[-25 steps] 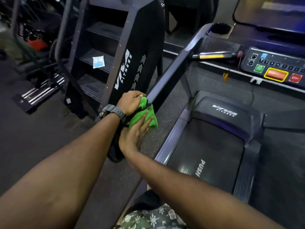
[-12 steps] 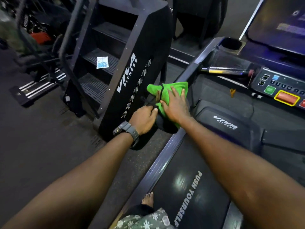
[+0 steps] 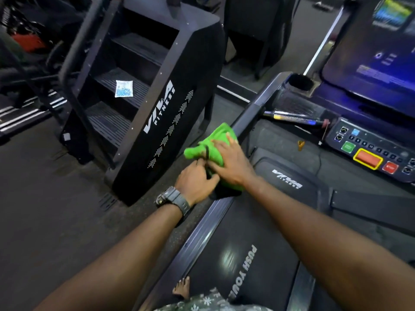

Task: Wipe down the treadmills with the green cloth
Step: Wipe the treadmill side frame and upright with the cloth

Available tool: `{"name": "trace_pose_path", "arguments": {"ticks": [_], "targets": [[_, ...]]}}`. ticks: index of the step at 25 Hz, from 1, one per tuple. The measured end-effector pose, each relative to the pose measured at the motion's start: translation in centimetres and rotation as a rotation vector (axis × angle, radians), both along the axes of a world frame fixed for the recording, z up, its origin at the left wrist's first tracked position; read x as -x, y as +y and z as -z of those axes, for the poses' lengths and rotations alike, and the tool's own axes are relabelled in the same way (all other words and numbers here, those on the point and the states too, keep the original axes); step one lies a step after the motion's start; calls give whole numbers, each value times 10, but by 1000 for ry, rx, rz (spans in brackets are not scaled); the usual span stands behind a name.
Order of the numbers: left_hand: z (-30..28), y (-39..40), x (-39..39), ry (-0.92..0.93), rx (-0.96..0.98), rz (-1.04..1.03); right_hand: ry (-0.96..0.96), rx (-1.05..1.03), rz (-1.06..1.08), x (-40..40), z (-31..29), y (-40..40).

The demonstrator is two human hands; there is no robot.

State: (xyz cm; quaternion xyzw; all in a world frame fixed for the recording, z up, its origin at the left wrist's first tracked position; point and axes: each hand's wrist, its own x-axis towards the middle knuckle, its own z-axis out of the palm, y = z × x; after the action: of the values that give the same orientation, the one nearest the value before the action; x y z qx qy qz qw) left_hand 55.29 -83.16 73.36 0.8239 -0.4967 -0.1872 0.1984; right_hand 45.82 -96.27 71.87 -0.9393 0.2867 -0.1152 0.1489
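**Green cloth pressed on the treadmill's left handrail**

The treadmill's console carries a round cup holder at its left corner; its inside is dark, and whether anything sits in it cannot be told. Beside the treadmill, on a step of the black stair climber, lies a small clear packet with blue specks inside.

The green cloth is draped over the lower stretch of the treadmill's left handrail, bunched at its left edge. The right hand lies flat on top of the cloth, fingers spread and nearly straight, pressing it against the rail. The left hand, with a dark wristwatch on its wrist, sits just below and left of the cloth, its fingers curled in at the cloth's lower edge and the dark rail end; exactly what they pinch cannot be told.

On the treadmill the belt shows the words "PUSH YOUR", and a bare foot stands at its left edge. The control panel at right shows green, orange and red buttons under a lit screen.

Compared with half a second ago, the hands and cloth keep almost the same hold and the same place on the rail. A full second ago the cloth was lower on the rail, with the left hand wrapped over it from above and the right palm beneath.
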Motion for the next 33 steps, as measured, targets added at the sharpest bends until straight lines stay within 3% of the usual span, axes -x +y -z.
{"name": "trace_pose_path", "arguments": {"ticks": [2, 3, 7, 11, 16, 20, 25, 28, 33], "targets": [[1, -4, 3, 3, 3, 10, -17, 74, -184, 17, 7, -7], [2, -11, 5, -5, 23, 22, -32, 81, -180, 19, 5, -28], [0, -54, 15, -130, 50, 80, 23, -44, 61, 6, -3, -93], [-8, -117, 36, -207, -39, 47, 59, 12, -241, 35, 5, -129], [-13, -178, 53, -191, -70, 10, 103, -34, -23, 30, -13, -197], [-14, -207, 55, -211, 0, -17, 192, 103, -249, 35, 1, -216], [-13, -256, 44, -252, 82, 60, 207, 293, 154, 47, 2, -252], [-4, -301, 36, -253, 66, 174, 218, 422, 246, 76, 18, -274], [-4, -360, 26, -308, 87, 428, 336, 427, 392, 106, -11, -286]]}}
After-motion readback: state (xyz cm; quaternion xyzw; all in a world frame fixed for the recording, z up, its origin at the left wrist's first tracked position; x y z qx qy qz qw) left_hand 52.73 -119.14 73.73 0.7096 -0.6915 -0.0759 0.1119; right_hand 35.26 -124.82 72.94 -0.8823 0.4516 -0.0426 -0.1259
